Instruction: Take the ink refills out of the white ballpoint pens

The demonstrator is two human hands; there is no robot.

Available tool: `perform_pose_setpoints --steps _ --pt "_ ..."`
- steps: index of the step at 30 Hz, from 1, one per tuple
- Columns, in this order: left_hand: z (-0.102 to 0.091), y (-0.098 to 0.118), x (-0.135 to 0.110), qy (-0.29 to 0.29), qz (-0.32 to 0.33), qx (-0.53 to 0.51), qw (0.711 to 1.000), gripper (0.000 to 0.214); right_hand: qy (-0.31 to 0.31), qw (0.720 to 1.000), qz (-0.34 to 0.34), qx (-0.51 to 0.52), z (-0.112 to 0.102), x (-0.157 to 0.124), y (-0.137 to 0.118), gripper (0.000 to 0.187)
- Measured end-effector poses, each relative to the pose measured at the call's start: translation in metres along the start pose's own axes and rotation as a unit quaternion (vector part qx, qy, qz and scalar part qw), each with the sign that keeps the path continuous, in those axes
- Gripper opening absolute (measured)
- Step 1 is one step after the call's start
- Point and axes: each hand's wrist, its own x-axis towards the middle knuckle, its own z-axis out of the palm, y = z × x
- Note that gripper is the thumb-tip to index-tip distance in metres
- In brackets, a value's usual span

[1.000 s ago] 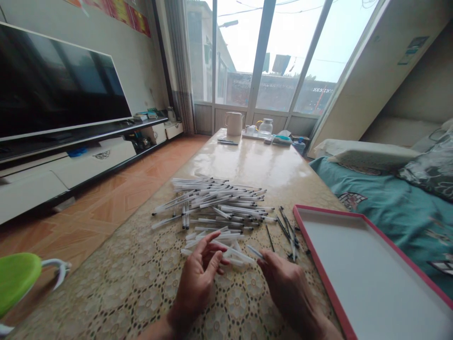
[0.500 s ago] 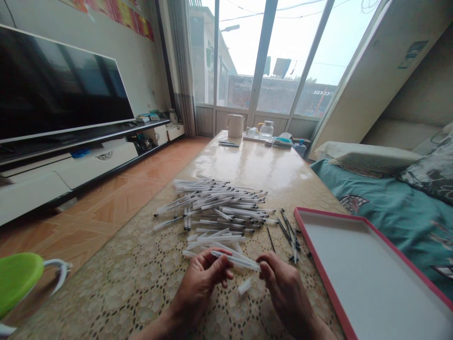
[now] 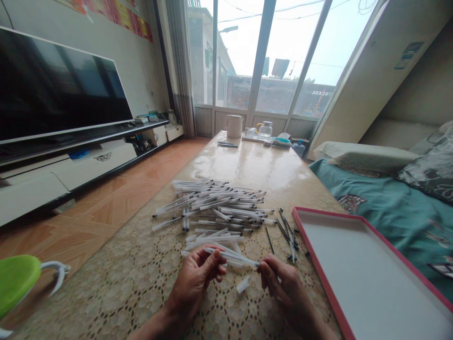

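Observation:
A white pen (image 3: 235,255) is stretched between my two hands, just above the table. My left hand (image 3: 196,276) pinches its left part between thumb and fingers. At the other end my right hand (image 3: 282,282) has thumb and forefinger closed on the dark tip. Below the pen lies a short translucent pen cap (image 3: 243,284). Just beyond my hands are loose white pen barrels (image 3: 214,239), and past them a large heap of white pens with dark ends (image 3: 219,198). Thin black pieces like refills (image 3: 287,231) and small black parts lie to the right.
A shallow pink-rimmed white tray (image 3: 316,267) lies along the table's right side. At the far end stand a beige jug (image 3: 233,126) and a glass pot (image 3: 265,130). A green stool (image 3: 19,281) is at the left, a teal-covered couch (image 3: 389,203) at the right.
Both hands keep hold of the pen. The pen's left end has shifted slightly left, and the view has moved a little.

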Motion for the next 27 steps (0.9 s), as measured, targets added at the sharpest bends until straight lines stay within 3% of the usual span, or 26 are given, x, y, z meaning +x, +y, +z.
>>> perform_pose_setpoints --steps 7,13,17,22,27 --pt "0.000 -0.001 0.000 0.009 0.001 0.005 1.000 0.023 0.028 1.000 0.011 0.003 0.000 0.002 -0.002 0.021" --pt "0.002 0.002 -0.002 0.002 0.000 0.013 1.000 0.022 0.011 0.999 -0.010 -0.034 0.001 0.002 0.002 0.040" --pt "0.002 0.001 -0.001 0.001 0.004 0.011 1.000 0.022 0.007 1.000 -0.006 -0.029 0.002 0.002 0.005 0.028" --pt "0.002 0.001 -0.001 -0.003 0.001 0.010 1.000 0.022 0.011 0.999 -0.019 -0.050 0.004 0.002 0.009 0.040" --pt "0.000 0.000 0.001 -0.007 0.009 0.008 1.000 0.019 0.018 0.999 -0.017 -0.039 0.005 0.002 0.010 0.032"
